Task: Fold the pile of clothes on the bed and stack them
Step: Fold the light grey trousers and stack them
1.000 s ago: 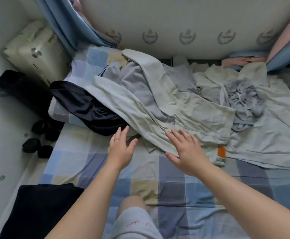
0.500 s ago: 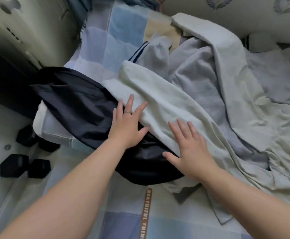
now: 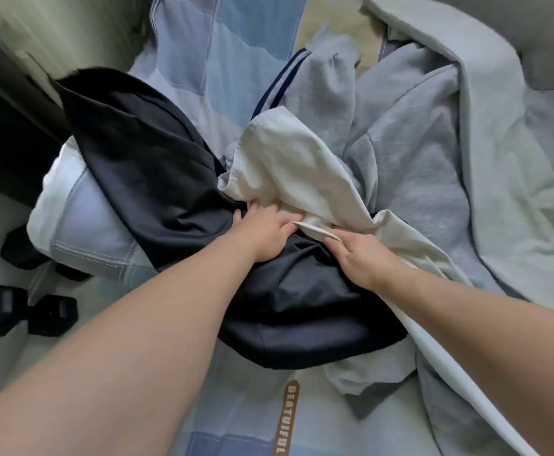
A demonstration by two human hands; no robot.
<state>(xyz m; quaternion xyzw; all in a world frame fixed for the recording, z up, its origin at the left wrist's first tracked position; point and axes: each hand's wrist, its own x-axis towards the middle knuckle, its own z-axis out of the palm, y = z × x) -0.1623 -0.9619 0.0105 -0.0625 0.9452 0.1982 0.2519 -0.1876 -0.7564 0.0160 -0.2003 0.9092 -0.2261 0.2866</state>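
A cream garment (image 3: 289, 166) lies bunched over a dark navy garment (image 3: 144, 166) at the bed's left side. My left hand (image 3: 262, 232) grips the cream cloth at its lower fold, fingers buried in the fabric. My right hand (image 3: 358, 255) pinches the same cream garment's hem just to the right, thumb over the edge. A grey sweatshirt (image 3: 410, 166) with a navy-striped cuff sits behind, and a pale green-grey garment (image 3: 506, 179) drapes along the right.
The checked blue bedsheet (image 3: 210, 60) shows at the top and bottom. A white pillow edge (image 3: 71, 212) sticks out at the left. Black dumbbells (image 3: 25, 314) lie on the floor beside the bed. A brown label (image 3: 289, 419) lies on the sheet.
Both hands went from flat and open on the clothes to gripping the cream garment, which is now bunched up. The view has moved closer to the pile's left side.
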